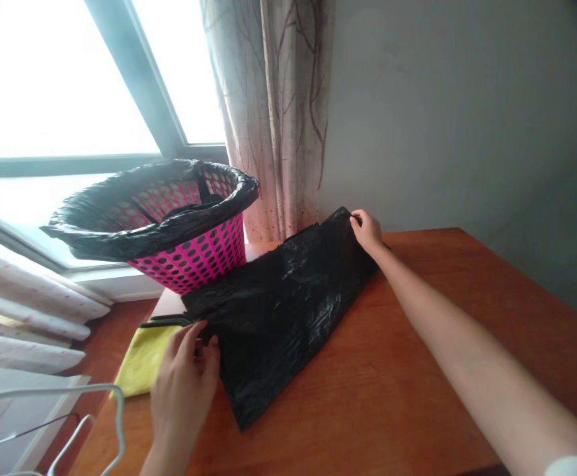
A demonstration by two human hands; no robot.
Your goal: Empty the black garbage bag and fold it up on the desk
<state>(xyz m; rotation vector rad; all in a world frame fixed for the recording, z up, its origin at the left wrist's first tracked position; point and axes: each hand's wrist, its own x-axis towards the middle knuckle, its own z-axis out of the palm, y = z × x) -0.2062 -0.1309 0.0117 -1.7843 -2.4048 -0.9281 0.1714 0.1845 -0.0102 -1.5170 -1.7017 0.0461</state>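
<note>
A flat black plastic bag (283, 311) lies spread across the wooden table (417, 370). My left hand (184, 383) pinches the bag's near left corner, fingers closed on the plastic. Stretched out far across the table, my right hand (366, 231) grips the bag's far corner by the wall. Behind the bag stands a pink perforated basket (193, 254) lined with another black bag (119, 228) folded over its rim.
A yellow cloth (142, 360) lies on the table left of my left hand. A white wire hanger (70, 423) pokes in at the bottom left. A patterned curtain (278, 119) hangs behind the basket, with a window (55, 79) to the left and a grey wall on the right.
</note>
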